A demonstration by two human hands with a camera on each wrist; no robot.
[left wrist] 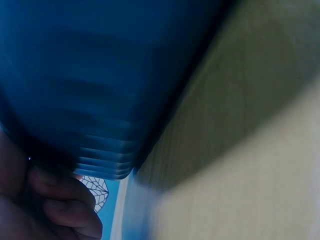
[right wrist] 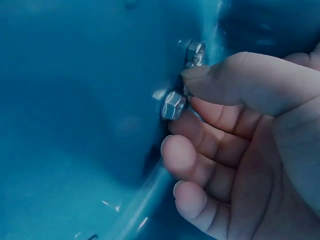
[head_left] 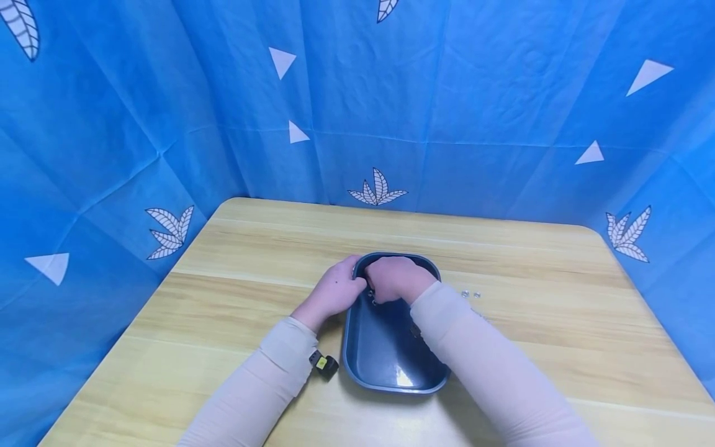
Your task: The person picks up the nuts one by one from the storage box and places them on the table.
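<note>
A dark blue plastic bin [head_left: 398, 390] sits on the wooden table. My left hand [head_left: 337, 288] grips its left rim near the far end, thumb over the edge and fingers outside, curled in the left wrist view against the ribbed wall [left wrist: 102, 150]. Inside the bin's far end, my right hand [head_left: 398, 277] reaches down among small metal hex nuts. In the right wrist view, thumb and forefinger pinch at a nut largely hidden by the thumb. Another shiny nut [right wrist: 173, 106] lies right at the fingertips, and one more nut [right wrist: 196, 51] stands just beyond the thumb.
Two small nuts [head_left: 471, 294] lie on the table [head_left: 558, 310] right of the bin. A blue curtain [head_left: 475, 81] with leaf and triangle prints hangs behind the table and along its sides. The left wrist carries a small black camera [head_left: 325, 365] beside the bin.
</note>
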